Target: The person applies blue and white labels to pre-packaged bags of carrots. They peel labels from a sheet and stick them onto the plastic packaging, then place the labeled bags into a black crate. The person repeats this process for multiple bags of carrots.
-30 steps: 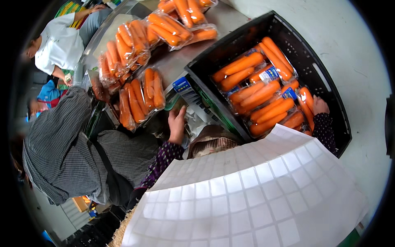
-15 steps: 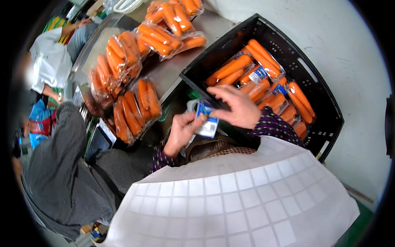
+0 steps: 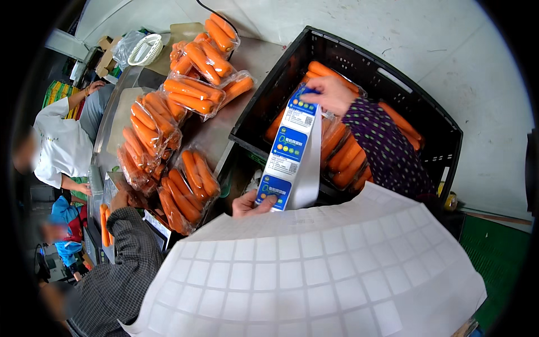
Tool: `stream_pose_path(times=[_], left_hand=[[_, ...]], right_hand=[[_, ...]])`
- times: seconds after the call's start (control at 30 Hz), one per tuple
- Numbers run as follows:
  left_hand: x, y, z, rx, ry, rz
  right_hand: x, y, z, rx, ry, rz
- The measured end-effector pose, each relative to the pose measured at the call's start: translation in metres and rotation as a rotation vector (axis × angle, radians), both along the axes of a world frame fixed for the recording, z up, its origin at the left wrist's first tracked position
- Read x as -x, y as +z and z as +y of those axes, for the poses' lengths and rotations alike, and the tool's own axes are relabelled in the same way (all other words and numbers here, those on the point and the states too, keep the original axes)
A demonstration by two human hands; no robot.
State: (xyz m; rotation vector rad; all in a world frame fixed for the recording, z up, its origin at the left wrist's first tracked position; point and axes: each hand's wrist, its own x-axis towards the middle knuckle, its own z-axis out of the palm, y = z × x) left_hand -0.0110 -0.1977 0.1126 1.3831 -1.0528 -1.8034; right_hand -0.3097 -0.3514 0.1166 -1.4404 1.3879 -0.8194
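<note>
A strip of blue and white printed labels (image 3: 289, 143) stretches between my two hands, with a white paper band (image 3: 308, 181) beside it. My left hand (image 3: 251, 205) pinches its lower end, thumb on a blue label. At the upper end the fingers of my right hand (image 3: 332, 95) are closed on the strip, above the black crate (image 3: 259, 100). Inside that crate lie bagged carrots (image 3: 349, 160), partly covered by my right forearm.
Several clear bags of carrots (image 3: 193, 94) lie on the metal table (image 3: 255, 53) to the left. A co-worker in a dark checked sleeve (image 3: 135, 238) reaches in at left; another in a white shirt (image 3: 66, 135) stands beyond. A white basket (image 3: 147, 49) sits at the far end. White gridded material (image 3: 303, 269) covers my front.
My right hand has moved up and away from my left, and the label strip now hangs stretched between them. The checked-sleeved co-worker's arm has moved and now reaches to the table near carrots.
</note>
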Motion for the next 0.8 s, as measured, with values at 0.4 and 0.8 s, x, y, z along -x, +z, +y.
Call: stream_pose_path(times=[0.4, 0.8], left_hand=[[0.018, 0.009, -0.054, 0.527, -0.224, 0.161], [-0.001, 0.013, -0.039, 0.147, -0.051, -0.082]], right_hand=[[-0.076, 0.048, 0.054, 0.578, 0.523, -0.041], [-0.006, -0.123, -0.034, -0.106, -0.115, 0.015]])
